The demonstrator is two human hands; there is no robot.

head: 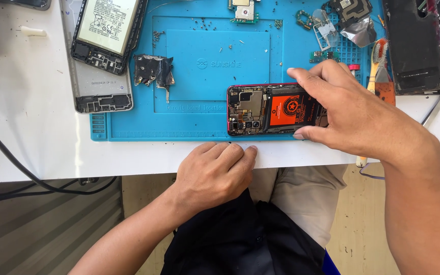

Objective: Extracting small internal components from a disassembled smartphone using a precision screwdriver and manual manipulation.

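My right hand (pixel 347 109) lies over the opened phone (pixel 266 109), with the fingers on its far edge and the thumb on its near edge, so the hand is clamped on the phone from both sides. The phone has no back cover and I can see its circuit board, the small camera parts and a black battery with an orange label. It lies flat near the front edge of the blue repair mat (pixel 204 61), its long side along that edge. My left hand (pixel 215 173) rests on the front edge of the white table (pixel 31 127), just beside the mat; its fingers are curled together and it holds nothing. On the far left part of the mat lies a second opened phone (pixel 109 30) with a white battery, partly on top of a grey back cover (pixel 100 89). Next to them is a crumpled piece of black foil (pixel 153 70). Small screws (pixel 202 23) are scattered on the mat, and a black cable (pixel 11 163) runs over the left side of the table
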